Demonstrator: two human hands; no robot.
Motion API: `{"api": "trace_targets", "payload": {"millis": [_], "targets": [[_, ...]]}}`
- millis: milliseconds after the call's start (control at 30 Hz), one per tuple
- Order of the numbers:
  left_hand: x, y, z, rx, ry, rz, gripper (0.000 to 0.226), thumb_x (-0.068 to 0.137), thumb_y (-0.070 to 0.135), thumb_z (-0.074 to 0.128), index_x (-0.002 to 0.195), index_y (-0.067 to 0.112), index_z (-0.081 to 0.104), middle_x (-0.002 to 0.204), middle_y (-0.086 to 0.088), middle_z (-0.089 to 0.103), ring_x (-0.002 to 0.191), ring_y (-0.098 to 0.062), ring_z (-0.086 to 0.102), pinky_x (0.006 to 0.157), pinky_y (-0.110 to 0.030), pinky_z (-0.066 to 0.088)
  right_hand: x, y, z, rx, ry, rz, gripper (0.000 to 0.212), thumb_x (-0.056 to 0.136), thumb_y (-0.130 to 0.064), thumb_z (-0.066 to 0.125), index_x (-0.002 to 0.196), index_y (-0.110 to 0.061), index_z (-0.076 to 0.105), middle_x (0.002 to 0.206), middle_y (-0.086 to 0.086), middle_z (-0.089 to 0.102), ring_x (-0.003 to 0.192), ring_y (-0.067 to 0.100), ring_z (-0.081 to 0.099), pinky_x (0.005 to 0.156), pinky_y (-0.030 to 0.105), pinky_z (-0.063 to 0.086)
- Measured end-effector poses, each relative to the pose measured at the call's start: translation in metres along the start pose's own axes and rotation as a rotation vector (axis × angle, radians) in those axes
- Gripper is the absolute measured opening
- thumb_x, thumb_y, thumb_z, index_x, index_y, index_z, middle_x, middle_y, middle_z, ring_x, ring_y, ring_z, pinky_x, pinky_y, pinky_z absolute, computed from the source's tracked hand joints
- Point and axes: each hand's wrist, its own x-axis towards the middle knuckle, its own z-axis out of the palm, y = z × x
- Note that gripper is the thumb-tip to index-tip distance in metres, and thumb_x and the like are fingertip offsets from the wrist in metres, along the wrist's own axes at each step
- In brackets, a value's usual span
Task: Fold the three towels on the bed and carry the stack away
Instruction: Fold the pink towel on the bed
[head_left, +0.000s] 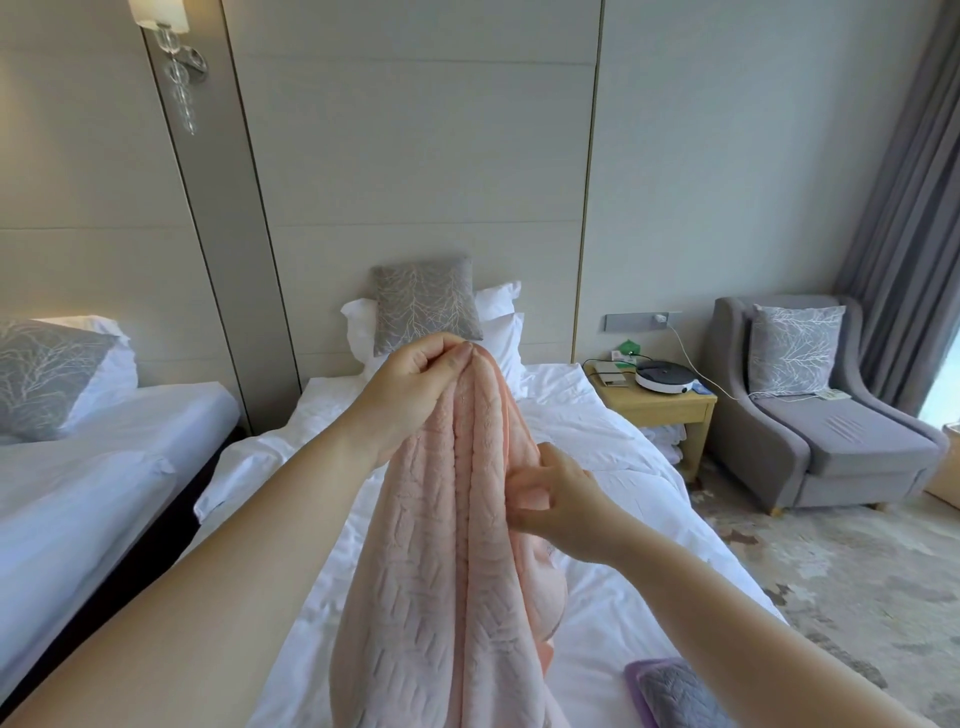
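Note:
A pink textured towel hangs in long folds above the white bed. My left hand pinches its top edge, raised in front of the pillows. Lower on the towel's right side, my right hand pinches an edge of the cloth between thumb and fingers. A grey towel lying on a purple one sits on the bed at the bottom right, partly hidden by my right forearm.
A second bed stands to the left across a narrow dark gap. On the right are a wooden nightstand with a round white device, a grey armchair, curtains and patterned carpet. Pillows lean on the headboard.

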Motion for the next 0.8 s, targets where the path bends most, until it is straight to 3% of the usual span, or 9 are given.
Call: {"api": "trace_targets", "payload": {"millis": [100, 200, 267, 300, 433, 533, 633, 700, 800], "targets": [[-0.001, -0.001, -0.012, 0.012, 0.054, -0.010, 0.022, 0.098, 0.023, 0.050, 0.086, 0.025, 0.068, 0.085, 0.010, 0.065, 0.086, -0.003, 0.057, 0.083, -0.017, 0.045, 0.000, -0.003, -0.014, 0.059, -0.016, 0.020, 0.012, 0.082, -0.027, 0.071, 0.073, -0.030, 0.063, 0.094, 0.001, 0.047, 0.089, 0.016, 0.050, 0.087, 0.032, 0.039], [-0.003, -0.010, -0.035, 0.037, 0.158, -0.046, 0.020, 0.099, 0.022, 0.049, 0.090, 0.021, 0.067, 0.089, 0.004, 0.064, 0.089, -0.009, 0.056, 0.087, -0.026, 0.043, -0.008, 0.002, -0.051, 0.548, -0.003, -0.029, 0.031, 0.080, 0.006, 0.058, 0.064, -0.019, 0.062, 0.077, 0.001, 0.054, 0.073, 0.014, 0.051, 0.072, 0.028, 0.040], [-0.007, -0.018, -0.045, 0.075, 0.176, -0.072, 0.020, 0.099, 0.023, 0.050, 0.092, 0.021, 0.068, 0.091, 0.003, 0.065, 0.089, -0.009, 0.057, 0.086, -0.024, 0.044, -0.013, 0.004, -0.077, 0.867, -0.038, -0.108, 0.020, 0.072, 0.006, 0.053, 0.064, -0.010, 0.062, 0.076, 0.011, 0.056, 0.075, 0.019, 0.052, 0.067, 0.027, 0.042], [-0.009, -0.021, -0.047, 0.083, 0.169, -0.085, 0.020, 0.099, 0.023, 0.050, 0.092, 0.021, 0.068, 0.090, 0.004, 0.066, 0.088, -0.008, 0.058, 0.085, -0.022, 0.045, -0.013, 0.004, -0.086, 0.898, -0.038, -0.118, 0.014, 0.071, 0.004, 0.053, 0.066, -0.007, 0.062, 0.076, 0.013, 0.056, 0.074, 0.021, 0.052, 0.066, 0.027, 0.042], [-0.014, -0.032, -0.043, 0.109, 0.122, -0.198, 0.020, 0.098, 0.022, 0.050, 0.092, 0.018, 0.068, 0.090, 0.005, 0.065, 0.086, -0.002, 0.057, 0.082, -0.019, 0.041, -0.002, 0.007, -0.090, 0.418, 0.075, -0.038, 0.022, 0.088, -0.005, 0.055, 0.070, -0.017, 0.062, 0.067, -0.001, 0.050, 0.067, 0.014, 0.042, 0.061, 0.029, 0.032], [-0.023, -0.031, -0.029, 0.041, -0.073, -0.369, 0.027, 0.092, 0.037, 0.057, 0.106, 0.016, 0.066, 0.106, 0.002, 0.067, 0.104, -0.008, 0.058, 0.094, -0.023, 0.040, 0.001, -0.003, -0.084, 0.391, -0.023, -0.054, 0.011, 0.091, -0.017, 0.059, 0.080, -0.016, 0.062, 0.062, -0.009, 0.045, 0.060, 0.010, 0.037, 0.052, 0.020, 0.029], [-0.030, -0.027, 0.005, 0.099, -0.303, -0.341, 0.035, 0.090, 0.039, 0.058, 0.119, 0.021, 0.061, 0.122, -0.001, 0.063, 0.115, -0.008, 0.058, 0.103, -0.026, 0.040, 0.006, -0.014, -0.077, 0.353, -0.106, -0.106, 0.008, 0.093, -0.021, 0.058, 0.088, -0.016, 0.062, 0.071, -0.006, 0.056, 0.066, 0.010, 0.046, 0.061, 0.022, 0.039], [-0.029, -0.024, 0.023, 0.129, -0.342, -0.297, 0.031, 0.092, 0.037, 0.057, 0.116, 0.019, 0.064, 0.112, -0.003, 0.068, 0.103, -0.005, 0.061, 0.096, -0.023, 0.043, 0.010, -0.019, -0.072, 0.285, -0.132, -0.126, 0.008, 0.093, -0.022, 0.057, 0.087, -0.020, 0.063, 0.080, -0.001, 0.059, 0.073, 0.011, 0.049, 0.068, 0.027, 0.041], [-0.025, -0.025, 0.028, 0.072, -0.309, -0.264, 0.023, 0.092, 0.029, 0.060, 0.103, 0.011, 0.068, 0.092, 0.006, 0.069, 0.086, 0.000, 0.062, 0.081, -0.014, 0.048, 0.009, -0.014, -0.065, 0.308, -0.120, -0.105, 0.008, 0.091, -0.027, 0.060, 0.085, -0.024, 0.064, 0.076, -0.008, 0.059, 0.069, 0.006, 0.049, 0.065, 0.021, 0.042]]}}
